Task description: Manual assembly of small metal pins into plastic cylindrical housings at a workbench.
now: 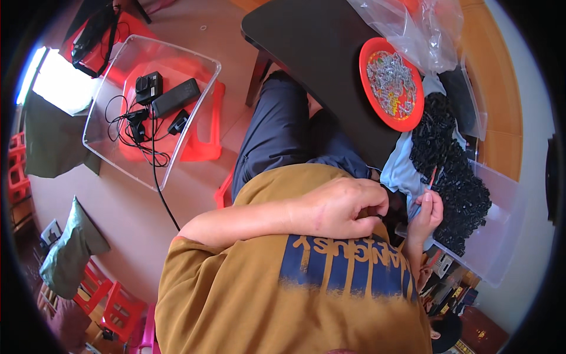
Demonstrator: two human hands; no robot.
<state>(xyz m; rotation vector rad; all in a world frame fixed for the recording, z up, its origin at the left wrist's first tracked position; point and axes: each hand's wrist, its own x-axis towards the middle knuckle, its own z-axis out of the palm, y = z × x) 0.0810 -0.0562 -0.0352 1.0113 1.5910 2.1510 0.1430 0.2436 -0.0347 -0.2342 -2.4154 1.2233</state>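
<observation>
My left hand [354, 205] is in front of my shirt with its fingers curled and thumb drawn in; what it holds, if anything, is hidden. To its right, my right hand [429, 213] pinches a slim stick-like thing with a reddish shaft [433, 176] between thumb and fingertips. Its exact kind is too small to make out. Just beyond that hand lies a large heap of small black plastic parts [457, 197], partly on a light blue cloth [396, 168]. A red round plate [367, 76] holds many small shiny metal-looking pieces [391, 79].
The dark table [306, 47] carries the plate and a clear plastic bag [424, 35]. A translucent bin [501, 236] lies under part of the black heap. At left, a clear box [109, 150] with black adapters and cables rests on a red stool [206, 133].
</observation>
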